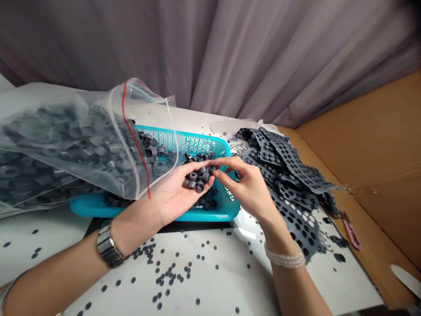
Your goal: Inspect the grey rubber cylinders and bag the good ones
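My left hand (177,193) is turned palm up and cupped around several small dark grey rings (193,177), short tubes with a hole through the middle. My right hand (245,184) pinches at the edge of this pile with thumb and forefinger, on what looks like one more ring. Its fingertips meet the fingers of my left hand. Both hands are over a turquoise plastic basket (197,216), and more of the rings lie inside it. A clear zip bag (98,153) full of grey rings leans across the basket's left part, its mouth towards my hands.
Small black discs (169,274) are scattered over the white table (237,272). To the right lie perforated dark grey sheets (289,166) in a heap. Pink-handled scissors (351,235) rest by a cardboard wall (371,145). A grey curtain (197,52) hangs behind.
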{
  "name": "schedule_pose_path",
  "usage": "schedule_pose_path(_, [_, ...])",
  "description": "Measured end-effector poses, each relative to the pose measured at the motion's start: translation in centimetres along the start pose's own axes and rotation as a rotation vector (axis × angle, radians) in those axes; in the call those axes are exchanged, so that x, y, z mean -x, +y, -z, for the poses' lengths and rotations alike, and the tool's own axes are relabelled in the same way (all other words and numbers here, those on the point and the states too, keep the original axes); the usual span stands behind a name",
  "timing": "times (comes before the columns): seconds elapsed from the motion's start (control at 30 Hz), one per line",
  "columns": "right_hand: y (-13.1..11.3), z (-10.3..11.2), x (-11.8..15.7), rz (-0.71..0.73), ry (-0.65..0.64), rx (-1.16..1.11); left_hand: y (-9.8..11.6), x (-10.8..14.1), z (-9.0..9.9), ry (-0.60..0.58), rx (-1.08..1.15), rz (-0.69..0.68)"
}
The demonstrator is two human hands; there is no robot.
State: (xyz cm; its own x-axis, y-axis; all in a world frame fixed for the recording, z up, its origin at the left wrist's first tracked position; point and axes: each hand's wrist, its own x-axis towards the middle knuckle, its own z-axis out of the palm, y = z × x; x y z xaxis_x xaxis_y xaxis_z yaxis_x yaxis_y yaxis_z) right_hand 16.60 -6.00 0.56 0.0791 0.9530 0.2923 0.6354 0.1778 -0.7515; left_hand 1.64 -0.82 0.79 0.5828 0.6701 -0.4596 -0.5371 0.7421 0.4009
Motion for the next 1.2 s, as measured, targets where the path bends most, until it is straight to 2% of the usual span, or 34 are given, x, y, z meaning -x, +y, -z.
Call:
schedule_pose_path(0.17, [0.35, 0.35, 0.00, -0.027, 0.002, -0.047, 0.08, -0.01, 0.00, 0.007, 0.000, 0.012])
schedule_pose_path(0.37, [0.42, 0.17, 0.13, 0.002, -0.020, -0.058, -0.02, -0.16, 0.00, 0.081, -0.015, -0.013])
schedule_pose_path(0.77, [0.08, 0.92, 0.25, 0.154, -0.116, 0.118, -0.12, -0.69, 0.71, -0.005, 0.006, 0.013])
schedule_pose_path(0.9, [0.05, 1.07, 0.25, 0.169, -0.100, 0.217, -0.10, -0.53, 0.47, 0.000, 0.021, 0.017])
schedule_pose_path(0.97, [0.05, 1.12, 0.27, 0.123, -0.058, 0.204, -0.05, -0.34, 0.24, 0.015, 0.014, 0.015])
schedule_pose_path(1.03, [0.10, 1.12, 0.25, -0.003, 0.003, 0.037, -0.02, -0.17, 0.02, 0.030, 0.023, 0.019])
schedule_pose_path(1.13, [0.18, 1.01, 0.11, -0.276, 0.031, -0.464, -0.06, -0.05, -0.20, 0.048, 0.059, 0.022])
schedule_pose_path(1.2, [0.18, 0.89, -0.06, -0.402, 0.011, -0.732, -0.12, -0.06, -0.22, 0.078, 0.074, 0.018])
